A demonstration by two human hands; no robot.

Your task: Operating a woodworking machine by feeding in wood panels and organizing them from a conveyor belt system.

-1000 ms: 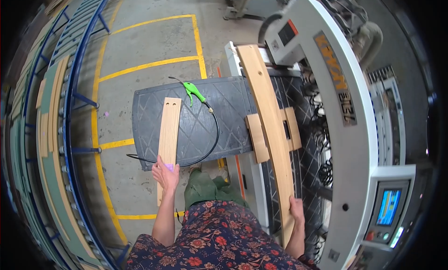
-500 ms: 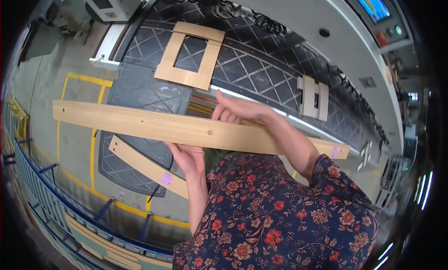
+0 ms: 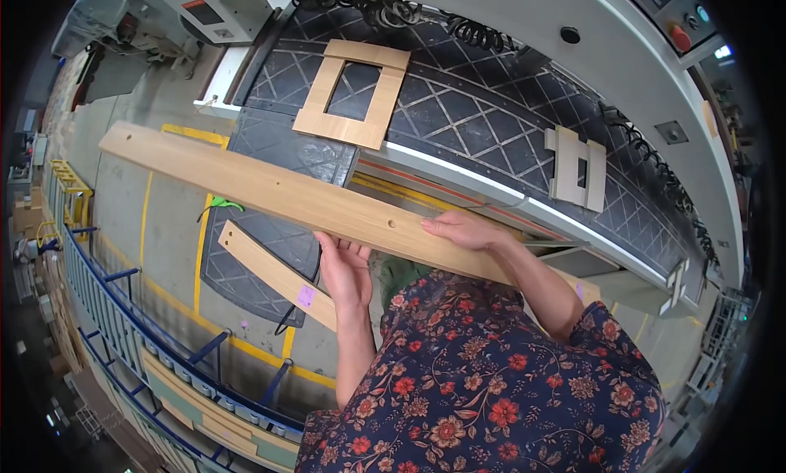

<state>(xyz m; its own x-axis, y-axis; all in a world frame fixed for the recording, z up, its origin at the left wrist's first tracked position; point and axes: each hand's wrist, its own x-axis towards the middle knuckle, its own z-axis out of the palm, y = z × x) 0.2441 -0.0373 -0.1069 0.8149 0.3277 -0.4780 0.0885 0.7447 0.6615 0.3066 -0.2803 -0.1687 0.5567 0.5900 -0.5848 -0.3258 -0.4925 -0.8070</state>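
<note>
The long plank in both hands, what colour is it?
Light tan wood: the long plank, clearest in the head view.

A woodworking factory floor is shown. A large grey machine [image 3: 524, 31] with a control panel [image 3: 679, 15] is set along a dark patterned bed [image 3: 491, 121], on which wooden frames [image 3: 354, 92] are laid. Yellow lines [image 3: 201, 252] are painted on the concrete floor [image 3: 164, 219], and blue racks [image 3: 123, 326] are stacked with wooden strips.

I see both hands on the long wooden board [image 3: 270, 191]: left hand [image 3: 345, 270] underneath, right hand [image 3: 458, 227] on top. Shorter slat [image 3: 266, 268] lies below.
</note>
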